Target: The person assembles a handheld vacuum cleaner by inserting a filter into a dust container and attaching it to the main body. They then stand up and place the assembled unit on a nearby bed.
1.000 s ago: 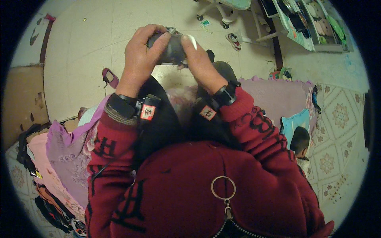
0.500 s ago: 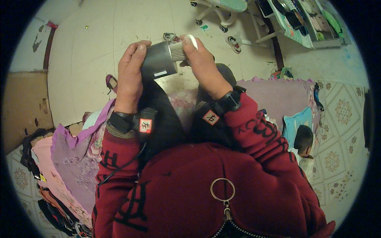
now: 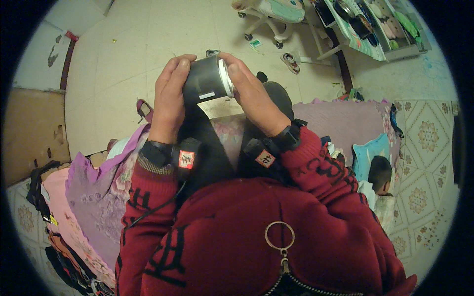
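A dark, smooth cylindrical cup (image 3: 201,79) with a small white label lies on its side in the air above my knees. My left hand (image 3: 170,91) is closed around its left end, thumb along the side. At its right end sits the white rim of a pleated filter (image 3: 225,78), close against the cup's mouth; the pleats are hidden inside. My right hand (image 3: 254,93) is closed over that white end, with its thumb on the rim and its fingers partly hidden behind.
I sit on a bed with a purple floral cover (image 3: 340,118). A person's head (image 3: 380,176) lies by a blue pillow (image 3: 377,148) at the right. Ahead on the floor are a wheeled chair (image 3: 279,12) and a shoe (image 3: 290,63). Shelves (image 3: 365,24) with goods stand at the far right.
My right hand has pushed the filter leftward into the cup. Its pleats, visible before, are now out of sight, and both hands are closer together.
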`<action>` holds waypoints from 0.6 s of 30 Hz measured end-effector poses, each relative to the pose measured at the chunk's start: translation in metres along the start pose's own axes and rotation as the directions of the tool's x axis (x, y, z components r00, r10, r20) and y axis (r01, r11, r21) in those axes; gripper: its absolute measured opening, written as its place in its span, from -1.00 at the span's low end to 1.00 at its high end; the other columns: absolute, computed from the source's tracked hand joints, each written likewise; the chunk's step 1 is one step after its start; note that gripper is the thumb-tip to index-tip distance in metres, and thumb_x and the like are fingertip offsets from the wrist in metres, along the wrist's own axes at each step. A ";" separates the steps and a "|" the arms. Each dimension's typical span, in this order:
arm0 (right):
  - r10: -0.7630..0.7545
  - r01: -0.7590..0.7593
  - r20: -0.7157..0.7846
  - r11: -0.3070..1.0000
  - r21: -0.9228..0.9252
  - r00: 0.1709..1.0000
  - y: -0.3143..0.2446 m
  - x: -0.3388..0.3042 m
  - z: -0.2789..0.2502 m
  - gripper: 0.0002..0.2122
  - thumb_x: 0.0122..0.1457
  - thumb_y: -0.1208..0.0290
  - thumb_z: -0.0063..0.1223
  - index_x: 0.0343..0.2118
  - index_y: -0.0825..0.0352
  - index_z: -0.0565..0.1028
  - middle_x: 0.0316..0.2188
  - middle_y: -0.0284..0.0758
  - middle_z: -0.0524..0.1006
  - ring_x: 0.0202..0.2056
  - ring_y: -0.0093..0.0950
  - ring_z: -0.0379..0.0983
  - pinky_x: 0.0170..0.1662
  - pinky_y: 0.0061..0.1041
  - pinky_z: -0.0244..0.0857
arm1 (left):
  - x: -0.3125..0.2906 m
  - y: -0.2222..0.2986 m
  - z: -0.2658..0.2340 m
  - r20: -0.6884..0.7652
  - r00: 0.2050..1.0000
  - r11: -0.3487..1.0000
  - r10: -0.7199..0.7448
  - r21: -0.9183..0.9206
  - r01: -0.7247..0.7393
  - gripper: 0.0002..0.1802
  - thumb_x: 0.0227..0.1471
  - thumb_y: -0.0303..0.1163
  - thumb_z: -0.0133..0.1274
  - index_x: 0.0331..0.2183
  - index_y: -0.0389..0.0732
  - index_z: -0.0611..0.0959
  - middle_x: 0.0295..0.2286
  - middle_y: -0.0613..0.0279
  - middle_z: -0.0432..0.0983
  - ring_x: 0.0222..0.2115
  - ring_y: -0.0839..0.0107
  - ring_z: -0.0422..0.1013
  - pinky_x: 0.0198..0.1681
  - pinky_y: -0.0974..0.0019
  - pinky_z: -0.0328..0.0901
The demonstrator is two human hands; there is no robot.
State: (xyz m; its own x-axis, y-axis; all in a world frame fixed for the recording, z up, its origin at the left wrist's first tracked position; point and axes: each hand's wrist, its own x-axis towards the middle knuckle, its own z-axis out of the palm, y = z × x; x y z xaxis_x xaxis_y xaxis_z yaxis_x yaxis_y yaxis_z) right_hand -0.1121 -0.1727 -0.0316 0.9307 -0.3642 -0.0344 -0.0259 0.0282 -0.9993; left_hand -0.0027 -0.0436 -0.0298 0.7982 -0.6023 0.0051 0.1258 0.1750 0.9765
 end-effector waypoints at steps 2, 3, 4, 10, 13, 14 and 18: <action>-0.020 0.020 0.047 1.000 -0.015 0.999 -0.005 -0.005 0.000 -0.48 0.20 0.17 -0.24 0.14 0.37 0.11 0.01 -0.26 0.25 0.01 -0.52 0.17 0.05 -0.57 0.08 | -0.002 0.002 -0.001 0.006 1.000 0.999 -0.017 -0.028 0.017 -0.62 0.11 -0.21 -0.12 -0.20 -0.34 0.50 -0.35 0.24 0.44 -0.33 0.53 0.33 -0.23 0.50 0.22; -0.048 0.053 0.079 0.997 -0.061 0.996 -0.008 -0.008 -0.001 -0.47 0.18 0.21 -0.19 0.15 0.39 0.08 0.04 -0.24 0.22 0.05 -0.50 0.14 0.08 -0.56 0.05 | -0.003 0.003 -0.001 0.010 1.000 0.999 -0.027 -0.043 0.028 -0.62 0.11 -0.20 -0.12 -0.20 -0.34 0.50 -0.35 0.23 0.44 -0.33 0.53 0.33 -0.23 0.50 0.22; -0.085 0.096 0.116 0.991 -0.096 0.990 -0.011 -0.012 -0.002 -0.44 0.15 0.26 -0.15 0.16 0.41 0.06 0.08 -0.22 0.19 0.09 -0.48 0.12 0.10 -0.55 0.03 | -0.005 0.004 -0.001 0.006 1.000 0.999 -0.030 -0.040 0.030 -0.62 0.12 -0.20 -0.13 -0.20 -0.34 0.49 -0.34 0.22 0.44 -0.33 0.52 0.33 -0.23 0.49 0.22; -0.089 0.070 0.164 0.991 0.116 0.982 -0.030 -0.031 0.001 -0.34 -0.01 0.53 0.06 0.17 0.42 0.02 0.11 -0.20 0.16 0.17 -0.45 0.04 0.21 -0.51 -0.09 | -0.016 0.016 -0.006 0.035 0.999 0.995 -0.003 -0.098 0.006 -0.60 0.13 -0.20 -0.16 -0.19 -0.35 0.49 -0.31 0.16 0.44 -0.30 0.47 0.35 -0.20 0.44 0.24; -0.117 0.107 0.174 0.992 0.068 0.978 -0.040 -0.039 0.001 -0.30 -0.07 0.55 0.13 0.16 0.39 0.06 0.08 -0.21 0.20 0.14 -0.47 0.10 0.19 -0.47 -0.02 | -0.023 0.026 -0.008 0.065 0.998 0.992 0.020 -0.127 -0.012 -0.59 0.13 -0.20 -0.18 -0.18 -0.36 0.48 -0.30 0.13 0.44 -0.29 0.44 0.36 -0.18 0.42 0.25; -0.120 0.118 0.164 0.993 0.021 0.979 -0.043 -0.040 0.001 -0.30 -0.09 0.53 0.16 0.15 0.39 0.08 0.07 -0.22 0.22 0.12 -0.47 0.13 0.18 -0.46 0.01 | -0.025 0.029 -0.008 0.071 0.997 0.993 0.025 -0.119 -0.016 -0.58 0.13 -0.20 -0.19 -0.17 -0.37 0.48 -0.30 0.12 0.44 -0.28 0.43 0.36 -0.17 0.42 0.25; -0.247 0.267 0.157 0.956 -0.121 0.956 -0.054 -0.045 0.001 -0.30 -0.14 0.51 0.22 0.12 0.37 0.15 0.03 -0.24 0.27 0.07 -0.48 0.20 0.14 -0.44 0.10 | -0.033 0.040 -0.008 0.100 0.991 0.994 0.087 -0.074 -0.080 -0.54 0.13 -0.16 -0.22 -0.15 -0.38 0.46 -0.27 0.07 0.43 -0.25 0.40 0.36 -0.14 0.40 0.24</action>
State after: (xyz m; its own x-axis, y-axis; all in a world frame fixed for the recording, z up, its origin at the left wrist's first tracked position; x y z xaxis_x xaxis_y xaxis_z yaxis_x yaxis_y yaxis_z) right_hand -0.1526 -0.1572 0.0235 0.9536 -0.2090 0.2166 0.1794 -0.1831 -0.9666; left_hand -0.0193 -0.0109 0.0070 0.7432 -0.6597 0.1114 0.1053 0.2799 0.9542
